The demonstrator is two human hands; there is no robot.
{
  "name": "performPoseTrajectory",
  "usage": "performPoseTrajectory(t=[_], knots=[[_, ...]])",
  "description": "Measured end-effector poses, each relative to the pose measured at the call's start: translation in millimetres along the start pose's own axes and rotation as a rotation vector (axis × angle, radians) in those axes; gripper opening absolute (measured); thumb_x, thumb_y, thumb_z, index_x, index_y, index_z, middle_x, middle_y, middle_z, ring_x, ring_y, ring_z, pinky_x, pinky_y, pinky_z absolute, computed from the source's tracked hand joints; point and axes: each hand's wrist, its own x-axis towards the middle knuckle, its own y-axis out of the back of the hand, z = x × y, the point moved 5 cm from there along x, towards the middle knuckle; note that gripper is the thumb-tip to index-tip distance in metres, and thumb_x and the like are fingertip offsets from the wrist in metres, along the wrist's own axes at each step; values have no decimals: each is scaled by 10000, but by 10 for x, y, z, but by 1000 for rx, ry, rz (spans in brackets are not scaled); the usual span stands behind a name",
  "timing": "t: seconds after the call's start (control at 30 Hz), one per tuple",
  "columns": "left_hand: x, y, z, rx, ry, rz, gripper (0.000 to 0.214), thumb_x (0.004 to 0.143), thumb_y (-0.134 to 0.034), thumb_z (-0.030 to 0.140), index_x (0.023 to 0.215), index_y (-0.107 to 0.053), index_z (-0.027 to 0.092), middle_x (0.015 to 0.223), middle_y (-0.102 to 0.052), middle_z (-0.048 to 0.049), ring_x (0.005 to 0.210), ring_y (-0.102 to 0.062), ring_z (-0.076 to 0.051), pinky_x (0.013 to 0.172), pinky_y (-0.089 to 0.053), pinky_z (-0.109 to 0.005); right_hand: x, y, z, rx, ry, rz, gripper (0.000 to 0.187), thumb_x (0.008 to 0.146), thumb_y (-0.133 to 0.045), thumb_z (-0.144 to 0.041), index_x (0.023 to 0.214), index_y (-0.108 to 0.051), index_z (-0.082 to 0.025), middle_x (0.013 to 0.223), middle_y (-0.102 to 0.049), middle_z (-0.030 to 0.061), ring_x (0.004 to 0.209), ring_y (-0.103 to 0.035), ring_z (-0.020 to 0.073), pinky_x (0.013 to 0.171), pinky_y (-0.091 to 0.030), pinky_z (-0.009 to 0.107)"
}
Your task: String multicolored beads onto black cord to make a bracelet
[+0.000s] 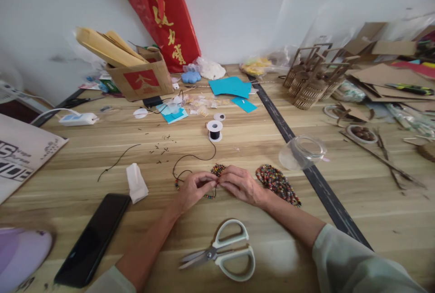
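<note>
My left hand (196, 188) and my right hand (243, 185) meet over the middle of the table, fingertips pinched close together on a thin black cord (194, 156). The cord runs back to a white spool (215, 131) wound with black. Small coloured beads (209, 196) are strung on the cord near my left hand. Just beyond my fingers lies a little heap of loose-looking beads (217, 169). To the right of my right wrist is a bundle of multicoloured bead strands (277, 184). Whether a bead sits between my fingertips is too small to tell.
White-handled scissors (217, 253) lie nearest me, blades pointing left. At left are a black phone (93, 238), folded tissue (137, 183) and power strip (78, 119). A clear plastic container (302, 151) sits right of centre. Small woven baskets (311, 87) and a red bag (166, 21) stand behind.
</note>
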Motion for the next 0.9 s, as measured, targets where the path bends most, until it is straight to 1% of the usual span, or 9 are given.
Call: performPoseTrajectory(t=[0.13, 0.27, 0.4, 0.53, 0.6, 0.67, 0.73, 0.8, 0.9], knots=[[-3, -29, -21, -47, 38, -37, 205, 735, -675, 303, 826, -655, 120, 710, -702, -41, 630, -628, -133, 625, -513, -249, -4, -15, 6, -6, -1, -14, 144, 962, -460, -219, 968, -596, -172, 935, -617, 96, 881, -572, 175, 766, -504, 296], [-1, -28, -15, 13, 12, -36, 170, 717, -684, 274, 776, -651, 118, 648, -663, -20, 556, -575, -104, 536, -455, -207, 4, -25, 2, -10, -4, -28, 155, 963, -457, -222, 961, -602, -166, 919, -620, 93, 863, -574, 174, 753, -504, 294], [5, -20, -10, 79, -20, -26, 154, 749, -641, 266, 745, -651, 112, 613, -623, -10, 534, -539, -93, 511, -421, -196, 24, 5, -20, 13, -25, -1, 143, 954, -471, -229, 949, -599, -166, 892, -626, 93, 843, -579, 176, 738, -502, 294], [4, -8, -16, 134, -26, -10, 140, 768, -614, 245, 742, -655, 113, 625, -630, -18, 544, -538, -96, 518, -420, -197, 21, 90, 18, 40, -181, 128, 164, 949, -473, -268, 897, -586, -161, 816, -613, 72, 741, -579, 156, 661, -477, 262], [2, -2, -12, 142, -26, -1, 140, 775, -608, 245, 748, -658, 117, 638, -641, -22, 560, -551, -102, 534, -435, -200, -3, 125, 72, 24, -302, 195, 221, 948, -466, -299, 813, -573, -162, 721, -591, 36, 647, -544, 132, 602, -439, 237], [0, 9, 0, 149, -29, 14, 143, 779, -605, 247, 747, -661, 120, 643, -646, -22, 571, -560, -107, 543, -445, -202, -38, 139, 140, 1, -433, 227, 318, 953, -436, -339, 703, -532, -167, 610, -530, -5, 556, -476, 107, 532, -379, 214], [0, 22, 16, 164, -34, 31, 147, 782, -603, 252, 743, -663, 124, 644, -648, -20, 575, -564, -111, 544, -449, -202, -66, 133, 196, -37, -539, 209, 404, 957, -401, -374, 614, -473, -173, 535, -452, -33, 503, -407, 90, 484, -312, 204], [-1, 33, 29, 181, -35, 41, 153, 785, -601, 259, 738, -664, 127, 647, -650, -18, 577, -566, -112, 548, -452, -202, -72, 116, 217, -94, -595, 147, 434, 945, -403, -394, 575, -451, -172, 508, -419, -42, 483, -375, 81, 473, -271, 206], [-4, 41, 37, 196, -37, 44, 160, 789, -596, 264, 732, -658, 129, 646, -645, -15, 576, -562, -111, 544, -449, -199, -53, 95, 202, -163, -649, 32, 349, 882, -513, -409, 631, -520, -166, 520, -501, -38, 472, -414, 78, 476, -260, 204]])
